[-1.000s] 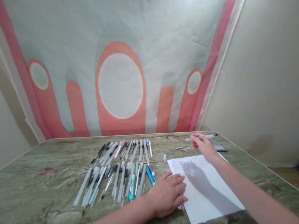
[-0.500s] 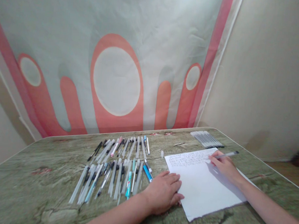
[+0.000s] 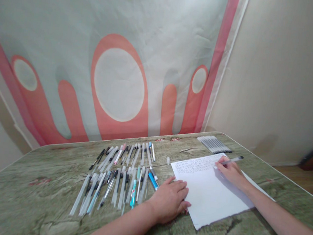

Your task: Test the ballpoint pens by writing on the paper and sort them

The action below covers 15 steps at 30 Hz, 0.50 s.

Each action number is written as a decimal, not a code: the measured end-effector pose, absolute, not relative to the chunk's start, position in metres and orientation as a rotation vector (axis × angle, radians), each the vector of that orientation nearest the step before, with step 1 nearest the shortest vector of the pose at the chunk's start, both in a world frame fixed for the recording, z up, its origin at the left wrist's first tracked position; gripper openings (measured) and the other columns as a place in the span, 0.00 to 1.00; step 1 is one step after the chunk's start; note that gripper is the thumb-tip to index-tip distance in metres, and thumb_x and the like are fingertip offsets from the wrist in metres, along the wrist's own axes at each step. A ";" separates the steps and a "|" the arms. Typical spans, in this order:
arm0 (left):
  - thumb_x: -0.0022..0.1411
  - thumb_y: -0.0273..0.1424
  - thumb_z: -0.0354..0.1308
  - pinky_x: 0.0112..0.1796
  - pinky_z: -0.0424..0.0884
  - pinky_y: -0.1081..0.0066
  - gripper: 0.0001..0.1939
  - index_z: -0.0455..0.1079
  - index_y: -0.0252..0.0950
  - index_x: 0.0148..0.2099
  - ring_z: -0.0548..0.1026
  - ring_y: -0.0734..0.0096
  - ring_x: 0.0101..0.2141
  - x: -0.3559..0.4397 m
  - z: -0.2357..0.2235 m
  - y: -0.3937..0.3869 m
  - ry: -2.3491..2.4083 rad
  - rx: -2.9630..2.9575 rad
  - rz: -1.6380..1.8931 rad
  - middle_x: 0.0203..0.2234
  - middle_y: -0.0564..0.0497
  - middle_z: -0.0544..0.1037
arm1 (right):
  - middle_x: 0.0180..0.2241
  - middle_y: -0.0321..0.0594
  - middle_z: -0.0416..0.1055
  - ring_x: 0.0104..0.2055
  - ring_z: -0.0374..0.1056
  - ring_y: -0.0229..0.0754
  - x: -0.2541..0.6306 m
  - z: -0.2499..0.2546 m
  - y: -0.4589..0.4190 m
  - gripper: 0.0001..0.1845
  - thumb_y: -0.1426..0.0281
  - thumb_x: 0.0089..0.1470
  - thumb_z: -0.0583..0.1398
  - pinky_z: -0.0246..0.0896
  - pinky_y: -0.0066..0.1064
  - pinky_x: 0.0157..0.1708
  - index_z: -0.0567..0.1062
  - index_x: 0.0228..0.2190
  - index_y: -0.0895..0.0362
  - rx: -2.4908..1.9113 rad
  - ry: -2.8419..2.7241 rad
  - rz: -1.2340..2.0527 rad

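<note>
A sheet of white paper (image 3: pixel 215 196) lies at an angle on the table, with lines of small handwriting across its upper part. My right hand (image 3: pixel 230 171) rests on the sheet, fingers pinched around a clear pen (image 3: pixel 233 160) with a dark end; its tip is at the end of a written line, too small to make out exactly. My left hand (image 3: pixel 169 201) lies flat, palm down, over the paper's left edge, fingers stretched out and holding nothing. Just beyond its wrist side is a blue marker (image 3: pixel 153 181), partly close to the fingers.
Two rows of pens and clear tubes, an upper row (image 3: pixel 142 154) and a lower row (image 3: pixel 123 187), lie left of the paper. A neat row of clear pens (image 3: pixel 213 143) sits behind the sheet. A small whitish piece (image 3: pixel 168 160) lies near its corner. The wood-patterned table (image 3: pixel 45 195) meets a printed cloth (image 3: pixel 117 128).
The whole view has shifted slightly. My right hand with the pen sits a little farther left along the writing. My left hand stays flat at the paper's edge.
</note>
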State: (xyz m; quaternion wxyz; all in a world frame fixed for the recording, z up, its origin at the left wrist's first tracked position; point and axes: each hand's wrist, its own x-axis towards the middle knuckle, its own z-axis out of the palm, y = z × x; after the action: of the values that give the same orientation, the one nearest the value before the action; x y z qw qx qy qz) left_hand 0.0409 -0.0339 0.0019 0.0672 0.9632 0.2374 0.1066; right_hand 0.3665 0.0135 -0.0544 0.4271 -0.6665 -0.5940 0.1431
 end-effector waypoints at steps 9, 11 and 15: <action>0.63 0.40 0.41 0.54 0.48 0.61 0.20 0.60 0.35 0.53 0.61 0.64 0.52 0.041 0.002 -0.033 0.705 2.910 0.318 0.51 0.43 0.66 | 0.16 0.32 0.62 0.20 0.58 0.37 0.362 -0.049 0.010 0.09 0.65 0.42 0.57 0.51 0.29 0.21 0.65 0.16 0.54 -1.628 -1.457 0.369; 0.63 0.40 0.41 0.54 0.47 0.61 0.20 0.60 0.35 0.52 0.62 0.64 0.52 0.041 0.002 -0.033 0.706 2.913 0.316 0.51 0.44 0.66 | 0.16 0.33 0.62 0.21 0.58 0.37 0.363 -0.050 0.011 0.08 0.66 0.42 0.56 0.51 0.29 0.22 0.65 0.17 0.54 -1.624 -1.471 0.353; 0.63 0.39 0.42 0.55 0.46 0.61 0.20 0.60 0.35 0.52 0.62 0.65 0.52 0.040 0.003 -0.033 0.700 2.919 0.315 0.51 0.44 0.66 | 0.15 0.32 0.61 0.20 0.57 0.37 0.364 -0.051 0.012 0.09 0.64 0.42 0.56 0.51 0.29 0.21 0.65 0.16 0.54 -1.640 -1.443 0.390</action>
State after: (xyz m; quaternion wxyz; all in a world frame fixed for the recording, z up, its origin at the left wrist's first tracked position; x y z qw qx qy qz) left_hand 0.0404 -0.0329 0.0028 0.0616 0.9653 0.2316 0.1041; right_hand 0.3638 0.0118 -0.0511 0.4449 -0.6620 -0.5823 0.1575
